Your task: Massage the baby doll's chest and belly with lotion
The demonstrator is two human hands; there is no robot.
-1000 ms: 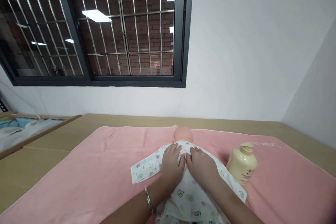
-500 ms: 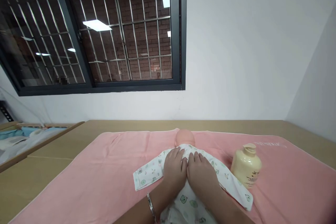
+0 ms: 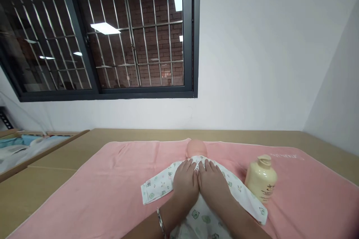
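Left hand (image 3: pixel 185 182) lies palm-down, fingers together and extended, flat on the doll's chest; a thin metal bangle (image 3: pixel 160 222) sits on that wrist. Right hand (image 3: pixel 213 183) in the same pose — palm-down, fingers pressed side by side, flat, gripping nothing. Inner edges of the two hands touch along the midline; fingertips point away from the wearer, toward the doll's head. Both forearms enter from the bottom edge and converge.

Baby doll (image 3: pixel 196 148) lies on its back directly under the hands, bald head just beyond the fingertips, body running toward the camera. It wears a white printed garment (image 3: pixel 157 185) with small animal motifs — one sleeve spread out left of the left hand, the other right of the right hand.

Doll rests on a pink towel (image 3: pixel 98 190) covering most of the tan surface (image 3: pixel 56 160). Cream-coloured bottle (image 3: pixel 261 178) stands upright on the towel, near the right sleeve, apart from the right hand.

Beyond: white wall, barred dark-framed window (image 3: pixel 112 33) at upper left.
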